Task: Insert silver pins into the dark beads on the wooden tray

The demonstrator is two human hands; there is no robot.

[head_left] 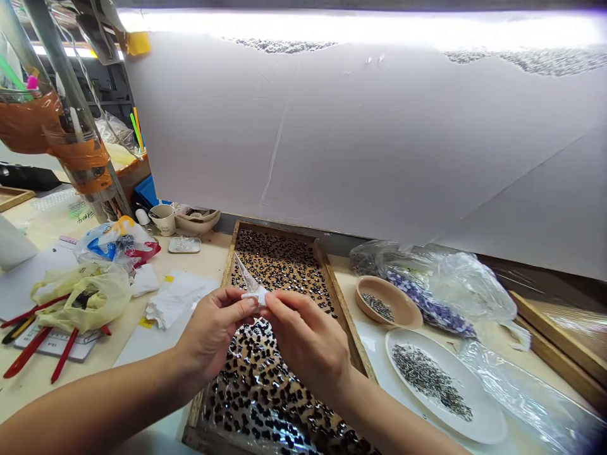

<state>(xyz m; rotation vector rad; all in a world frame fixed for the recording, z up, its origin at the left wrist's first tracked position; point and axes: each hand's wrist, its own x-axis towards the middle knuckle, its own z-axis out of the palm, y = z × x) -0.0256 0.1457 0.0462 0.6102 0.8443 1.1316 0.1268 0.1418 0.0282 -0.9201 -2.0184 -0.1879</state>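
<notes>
Both hands meet over a wooden-framed tray (348, 306) covered with many small glossy black pieces. My left hand (213, 328) pinches the wide end of a clear pointed plastic cone (245, 275), its tip aimed up and to the left. A bit of white tissue (258, 294) wraps that wide end. From the right, my right hand (308, 335) pinches the same tissue-wrapped end, thumb and fingers pressed together. What fills the cone, if anything, I cannot make out.
Right of the tray are a tan bowl (408, 306) and a white oval plate (493, 417), both with small metal pieces, and plastic bags (465, 284). At left lie red-handled tools (64, 357), crumpled tissue (177, 300) and a cup (164, 221). A white board (355, 139) stands behind.
</notes>
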